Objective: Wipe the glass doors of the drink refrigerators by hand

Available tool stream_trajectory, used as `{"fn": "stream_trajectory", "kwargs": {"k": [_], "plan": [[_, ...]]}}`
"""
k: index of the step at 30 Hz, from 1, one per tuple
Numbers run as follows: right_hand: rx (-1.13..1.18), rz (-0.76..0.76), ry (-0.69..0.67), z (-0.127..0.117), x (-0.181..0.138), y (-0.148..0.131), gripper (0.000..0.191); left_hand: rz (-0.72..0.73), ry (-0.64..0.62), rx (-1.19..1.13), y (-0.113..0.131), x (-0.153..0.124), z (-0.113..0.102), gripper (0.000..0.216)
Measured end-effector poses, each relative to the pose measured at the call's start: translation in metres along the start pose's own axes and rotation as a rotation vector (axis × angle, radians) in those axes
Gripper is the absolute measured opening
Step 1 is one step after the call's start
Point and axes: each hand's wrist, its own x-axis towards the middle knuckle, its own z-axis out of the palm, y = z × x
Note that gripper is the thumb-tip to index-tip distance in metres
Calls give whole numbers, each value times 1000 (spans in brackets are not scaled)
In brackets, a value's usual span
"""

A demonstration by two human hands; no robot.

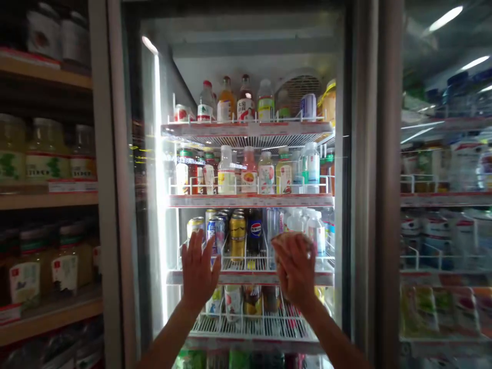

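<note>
My left hand (200, 269) is raised with its fingers spread and palm forward, at the glass door (246, 46) of a lit drinks fridge. Whether its palm touches the glass I cannot tell. To the right, my right hand (298, 266) presses a crumpled pale cloth (286, 239) forward at about the same height. Most of that cloth is hidden by the fingers, and the hand is slightly blurred. Behind the left hand stand drink cans, among them a gold can (238, 236). Plastic bottles (315, 230) are behind the right hand.
Several wire shelves (251, 201) inside the fridge bear bottles and cans. A metal door frame (365, 154) runs up the right side, with another glass-fronted fridge beyond it. On the left, wooden shelves (49, 200) hold jars and bottles.
</note>
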Motion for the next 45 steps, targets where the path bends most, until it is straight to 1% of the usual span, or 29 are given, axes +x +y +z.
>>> {"fn": "stream_trajectory", "kwargs": {"k": [2,3,4,7,8,9,12,13,14,17,18,19,20,22,24,25,28,29,30,31,33,34,35,36,39,40,41,44,45], "plan": [[-66,164,148,-1,13,9,46,-4,11,36,-4,19,3,63],[-79,202,186,-1,19,11,46,-11,21,49,-6,27,5,62],[-67,183,173,0,24,11,46,-19,33,55,-9,33,7,61],[34,-66,-5,1,36,8,43,-19,77,53,-13,40,15,60],[42,-93,-24,1,40,9,42,-8,87,48,-14,41,17,60],[27,-58,1,1,45,11,40,5,95,41,-14,40,19,60],[-80,216,207,2,59,19,38,26,116,19,-14,38,21,62],[-99,251,246,4,63,18,39,26,121,13,-14,38,21,62],[-96,225,245,6,66,14,39,27,125,9,-14,38,21,62],[-31,-59,67,14,73,-3,39,29,129,-2,-16,38,20,62],[-23,-107,26,15,75,-5,39,34,127,-7,-17,38,20,62],[-34,-89,33,17,78,-5,40,40,121,-14,-18,38,20,63],[-62,-13,90,17,82,-3,41,43,111,-20,-19,37,21,63],[-133,192,258,18,91,2,42,45,101,-29,-20,35,23,65],[-168,258,316,21,98,-1,41,42,109,-41,-19,33,24,67],[-165,216,283,23,100,-6,41,37,118,-49,-19,33,23,68],[-114,-84,39,28,101,-20,41,44,112,-92,-20,35,18,67],[-116,-134,5,28,102,-19,41,56,106,-109,-23,37,14,66],[-137,-121,27,27,104,-15,41,71,107,-126,-28,41,11,64],[-173,-46,95,25,106,-8,41,84,115,-141,-34,45,9,63],[-242,176,274,21,114,5,43,90,144,-154,-48,55,5,63],[-258,242,326,20,117,8,44,83,158,-147,-54,60,5,64],[-256,245,327,21,120,6,45,75,165,-133,-60,64,5,65],[-241,183,273,22,121,1,45,70,163,-116,-64,68,6,66],[-179,-148,12,29,124,-22,44,73,157,-83,-69,72,10,67],[-169,-182,-16,30,125,-26,44,73,161,-78,-69,72,11,67],[-172,-146,18,31,126,-28,44,76,164,-75,-68,71,11,67],[-206,149,269,36,129,-36,46,76,161,-62,-65,70,11,67],[-204,176,269,39,129,-42,47,77,156,-58,-64,70,10,66]]}}
